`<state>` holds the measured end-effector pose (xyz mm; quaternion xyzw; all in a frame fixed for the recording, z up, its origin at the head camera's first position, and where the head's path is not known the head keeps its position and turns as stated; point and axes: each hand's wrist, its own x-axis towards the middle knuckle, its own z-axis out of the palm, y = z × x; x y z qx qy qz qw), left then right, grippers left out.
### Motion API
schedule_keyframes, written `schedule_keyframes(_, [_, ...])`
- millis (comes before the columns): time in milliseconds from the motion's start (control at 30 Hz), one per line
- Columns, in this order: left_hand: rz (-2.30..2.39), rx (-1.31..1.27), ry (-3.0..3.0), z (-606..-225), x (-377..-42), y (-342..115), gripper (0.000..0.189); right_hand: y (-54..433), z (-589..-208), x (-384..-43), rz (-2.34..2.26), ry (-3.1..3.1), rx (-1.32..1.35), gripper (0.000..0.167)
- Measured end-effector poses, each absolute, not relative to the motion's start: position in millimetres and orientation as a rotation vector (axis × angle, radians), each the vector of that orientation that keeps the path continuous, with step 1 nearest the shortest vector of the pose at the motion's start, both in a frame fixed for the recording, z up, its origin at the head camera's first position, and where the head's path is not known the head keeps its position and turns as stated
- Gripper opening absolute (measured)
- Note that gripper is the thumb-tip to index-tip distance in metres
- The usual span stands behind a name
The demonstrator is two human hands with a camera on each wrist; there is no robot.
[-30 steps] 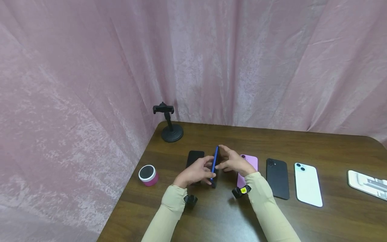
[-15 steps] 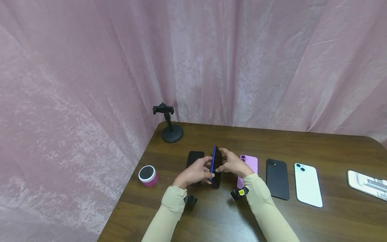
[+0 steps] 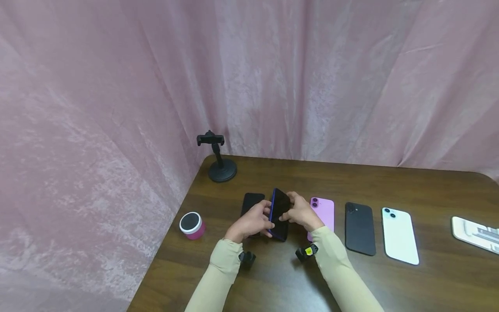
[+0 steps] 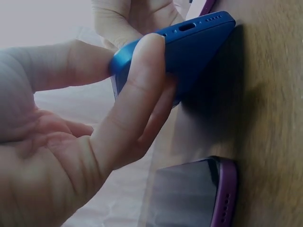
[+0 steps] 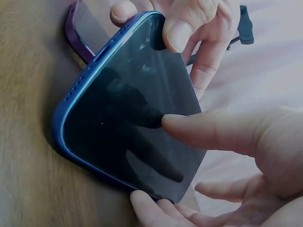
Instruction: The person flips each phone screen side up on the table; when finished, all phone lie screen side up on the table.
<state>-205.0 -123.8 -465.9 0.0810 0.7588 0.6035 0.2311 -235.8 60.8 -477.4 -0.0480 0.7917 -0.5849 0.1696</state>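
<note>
A blue-framed smartphone (image 3: 279, 207) is held tilted on its long edge over the table, its dark screen turned to the right. My left hand (image 3: 251, 222) pinches its raised left side, thumb on the screen and fingers on the blue back, as the left wrist view (image 4: 201, 56) also shows. From the right, my right hand (image 3: 303, 214) has its thumb on the screen and its other fingers at the lower long edge. Just left of it lies another phone (image 3: 251, 201) with a dark screen, its purple frame (image 4: 226, 198) showing in the left wrist view; my left hand partly covers it.
To the right lie a lilac phone (image 3: 324, 212), a black phone (image 3: 360, 229) and a white phone (image 3: 400, 236), backs up. Farther right is a white folding stand (image 3: 473, 233). A pink jar (image 3: 192, 226) and a black phone holder (image 3: 222, 170) stand at left.
The blue phone has leaned over to the right, from nearly edge-on to showing its dark screen. My right hand has lowered slightly with it; the left stays at the same edge.
</note>
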Motion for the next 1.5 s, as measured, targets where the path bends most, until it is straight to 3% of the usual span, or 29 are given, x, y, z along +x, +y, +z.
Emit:
schedule_keyframes(300, [1.608,0.157,2.267,-465.2,-194.1,-111.1,0.064,61.7,-477.8,-237.6,-1.496,2.407,-0.093,0.056])
schedule_keyframes(767, [1.427,0.062,2.526,-467.9,-187.9,-95.4,0.052,67.2,-474.1,-230.4,-1.26,2.602,-0.107,0.078])
schedule_keyframes(1267, [1.183,0.108,2.684,-472.6,-188.6,-91.1,0.032,64.0,-478.1,-226.4,-1.108,2.754,-0.139,0.068])
schedule_keyframes(1400, [1.175,0.1,2.671,-470.9,-188.9,-89.8,0.036,64.1,-475.9,-226.0,-1.106,2.748,-0.139,0.067])
schedule_keyframes(1500, [1.156,0.083,2.656,-469.3,-188.8,-88.5,0.051,64.0,-475.6,-225.6,-1.105,2.749,-0.136,0.067])
